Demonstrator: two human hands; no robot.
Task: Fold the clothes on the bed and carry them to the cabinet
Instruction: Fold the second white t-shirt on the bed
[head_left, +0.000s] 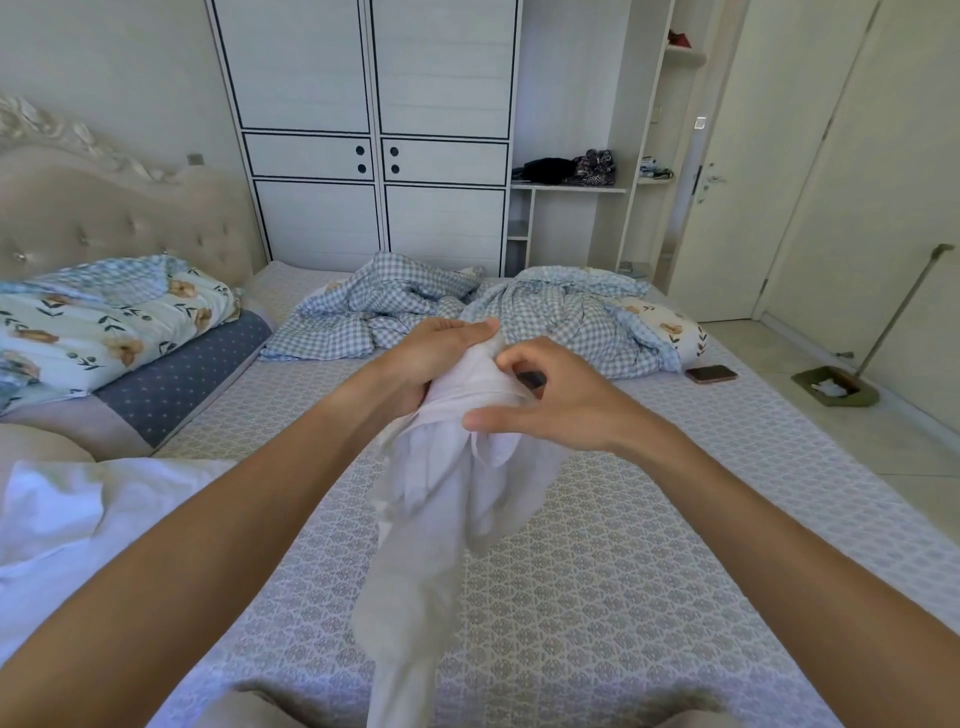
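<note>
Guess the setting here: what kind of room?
Almost certainly a home bedroom: a bed with a tufted headboard, rumpled checked bedding, and a white wardrobe against the far wall. Both hands hold a white garment.

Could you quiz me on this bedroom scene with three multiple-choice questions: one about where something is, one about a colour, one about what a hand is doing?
1. Where does the phone lie?
A. on the bed's right edge
B. on the floor
C. on a shelf

2. What colour is the held garment?
A. red
B. white
C. black

3. What is the left hand doing?
A. resting flat on the bed
B. hanging empty
C. gripping the garment

Answers: 1 A, it rests on the patterned sheet; 2 B, the cloth is plain white; 3 C, its fingers curl round the cloth's top.
</note>
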